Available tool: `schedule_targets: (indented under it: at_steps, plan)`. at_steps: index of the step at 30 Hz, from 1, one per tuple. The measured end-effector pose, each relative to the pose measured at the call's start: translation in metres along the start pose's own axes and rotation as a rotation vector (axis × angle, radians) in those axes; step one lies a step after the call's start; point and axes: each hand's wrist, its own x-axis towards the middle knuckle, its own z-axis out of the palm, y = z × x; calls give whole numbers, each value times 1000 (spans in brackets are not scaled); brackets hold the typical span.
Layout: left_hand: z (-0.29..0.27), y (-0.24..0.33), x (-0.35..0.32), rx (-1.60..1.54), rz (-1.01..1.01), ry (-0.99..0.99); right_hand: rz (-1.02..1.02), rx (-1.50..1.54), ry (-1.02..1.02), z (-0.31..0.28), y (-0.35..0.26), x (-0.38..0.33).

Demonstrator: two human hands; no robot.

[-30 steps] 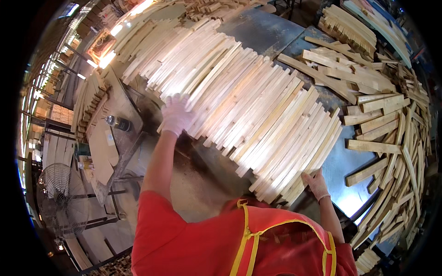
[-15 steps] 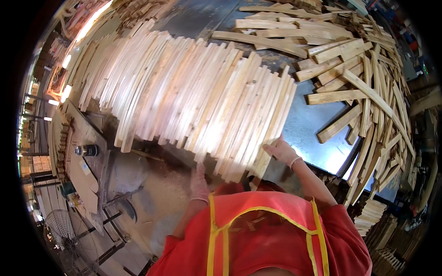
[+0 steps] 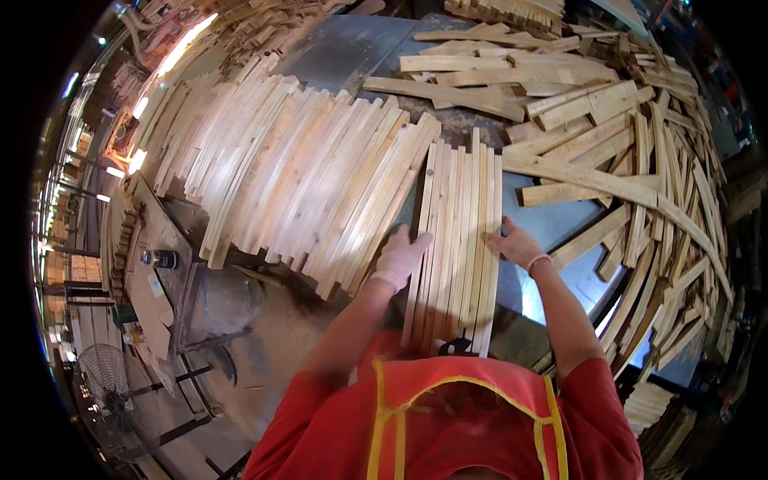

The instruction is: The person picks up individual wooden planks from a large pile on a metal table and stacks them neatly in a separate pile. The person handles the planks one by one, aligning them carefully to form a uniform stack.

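On either side of the narrow slat bundle (image 3: 458,232), left fingers (image 3: 398,238) and right fingers (image 3: 495,241) clamp it.

smooth wooden strips (image 3: 458,232), glossy metal tabletop (image 3: 552,226), matt cloth apron (image 3: 468,373)

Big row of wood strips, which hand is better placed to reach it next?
Probably the left hand: it's beside the big row, while the right hand is beyond the small bundle.
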Motion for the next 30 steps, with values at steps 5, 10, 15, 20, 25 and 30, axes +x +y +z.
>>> schedule_targets:
  at_steps: [5, 10, 15, 20, 25, 30]
  plan:
    - [30, 29, 19, 155, -1, 128, 69, 336, 18, 27, 10, 20]
    - [-23, 75, -12, 117, 250, 257, -103, 691, 67, -15, -40, -18]
    - [-133, 118, -9, -60, 714, 514, -556, 781, 374, -76, -156, -25]
    - [-232, 119, 18, -14, 968, 696, -808, 855, 488, -62, -251, -11]
    - [-274, -1, 61, 365, 882, 470, -523, 681, 346, 56, -239, 66]
    - [-312, -135, 95, 1393, 533, 194, -436, -396, 275, 193, -258, 59]
